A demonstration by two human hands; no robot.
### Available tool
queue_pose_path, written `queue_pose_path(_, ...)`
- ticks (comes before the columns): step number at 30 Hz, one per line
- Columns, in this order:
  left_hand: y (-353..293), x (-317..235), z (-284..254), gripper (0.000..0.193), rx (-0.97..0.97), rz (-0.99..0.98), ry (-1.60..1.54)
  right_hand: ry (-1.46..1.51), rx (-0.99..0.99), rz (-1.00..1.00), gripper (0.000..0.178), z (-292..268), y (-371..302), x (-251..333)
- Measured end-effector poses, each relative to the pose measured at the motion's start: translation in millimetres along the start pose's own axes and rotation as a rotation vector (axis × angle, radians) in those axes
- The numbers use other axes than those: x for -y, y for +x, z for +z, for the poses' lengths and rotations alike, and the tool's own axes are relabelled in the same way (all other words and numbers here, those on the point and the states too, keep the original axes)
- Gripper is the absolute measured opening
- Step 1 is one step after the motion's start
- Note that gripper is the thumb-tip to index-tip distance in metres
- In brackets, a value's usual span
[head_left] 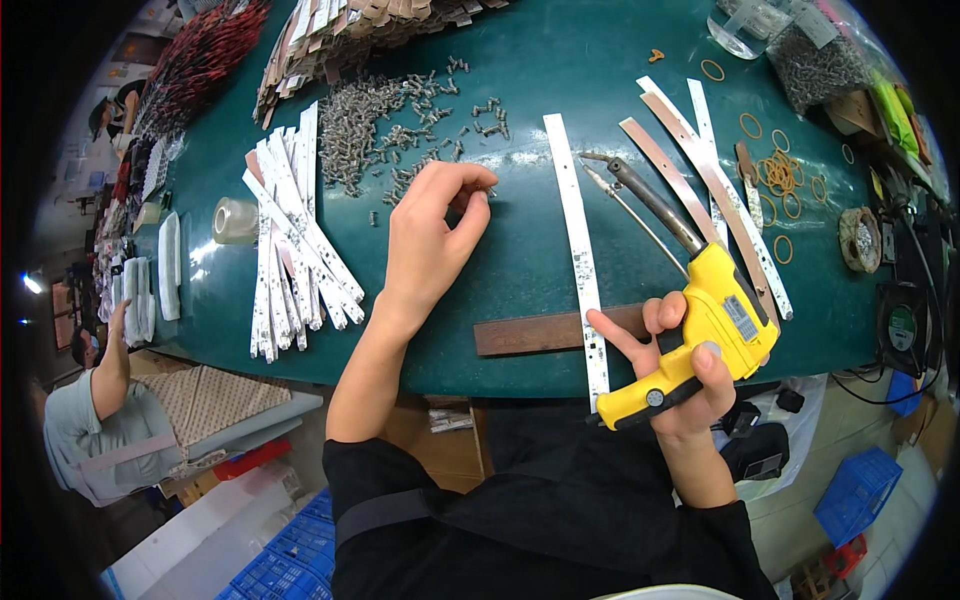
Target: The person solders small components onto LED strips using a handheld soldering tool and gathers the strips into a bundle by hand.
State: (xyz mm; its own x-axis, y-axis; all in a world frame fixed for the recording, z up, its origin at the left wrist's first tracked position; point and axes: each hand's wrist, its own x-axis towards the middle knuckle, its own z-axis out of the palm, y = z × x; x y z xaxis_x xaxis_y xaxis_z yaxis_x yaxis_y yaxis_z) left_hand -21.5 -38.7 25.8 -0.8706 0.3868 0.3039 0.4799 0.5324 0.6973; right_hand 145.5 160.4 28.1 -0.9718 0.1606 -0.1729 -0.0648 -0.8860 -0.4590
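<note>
My left hand (432, 235) is closed in a pinch beside a pile of small metal spring-like parts (350, 130). A bit of one such small metal part shows at its fingertips. My right hand (700, 390) grips a yellow soldering gun (725, 310), its hot tip and thin feed tube pointing up and left. One finger of that hand reaches out to a narrow white circuit board strip (572, 220). The strip lies upright before me, its lower part across a brown wooden bar (530, 336). The soldering tip (597, 157) is just right of the strip, near its upper part.
Left of the pile lie stacked white strips (290, 240) and a clear tape roll (235, 220). More strips (690, 150), rubber bands (780, 173) and a bag of metal parts (815, 60) are at the right. Another person (110, 410) sits far left.
</note>
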Motion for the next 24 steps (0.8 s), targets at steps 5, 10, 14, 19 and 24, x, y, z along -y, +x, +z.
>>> queue_pose_path(5,-2,-1,1,0.011,0.014,-0.117,-0.068,0.004,-0.029,-0.003,0.047,-2,0,-3)
queue_pose_path(10,1,1,-2,0.009,0.014,-0.087,0.041,-0.022,-0.013,0.01,0.045,-3,2,-2)
queue_pose_path(14,2,6,2,0.007,-0.058,-0.02,-0.007,-0.04,0.0,0.017,0.044,-4,1,-2)
queue_pose_path(19,0,10,4,0.012,-0.088,-0.182,-0.175,-0.072,0.037,0.016,0.055,-9,1,-1)
queue_pose_path(24,-1,14,0,0.012,-0.07,-0.097,-0.005,-0.08,0.022,0.014,0.056,-6,1,-1)
